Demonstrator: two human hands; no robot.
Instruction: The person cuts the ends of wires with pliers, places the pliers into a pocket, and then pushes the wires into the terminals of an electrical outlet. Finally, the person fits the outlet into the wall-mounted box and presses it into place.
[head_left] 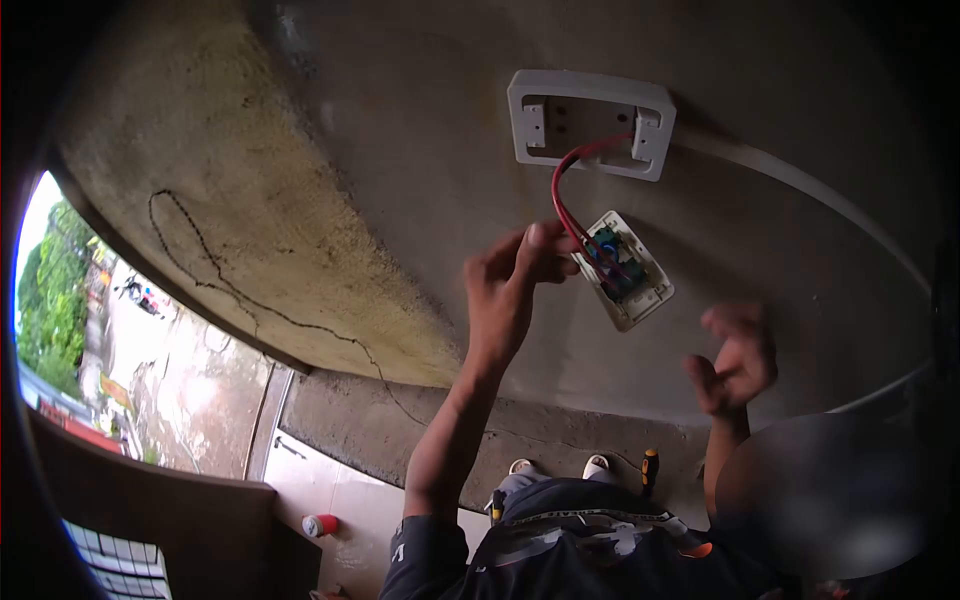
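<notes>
A white wall box [518,118] is fixed to the wall, and red wires [560,190] come out of it. They run down to the back of a switch or socket plate [650,262], which hangs tilted below the box with green and blue terminal parts showing. My left hand [505,290] pinches at the plate's upper left edge, beside the wires; the exact contact is partly hidden behind my fingers. To the lower right of the plate, my right hand [738,358] is apart from it, fingers spread and slightly blurred, with nothing in it.
White trunking [800,180] curves along the wall from the box. A dark cord [300,322] trails over the left wall. Below are a yellow-black screwdriver [650,468] and a red can [320,525]. At far left, an opening shows a yard and a motorcycle [140,295].
</notes>
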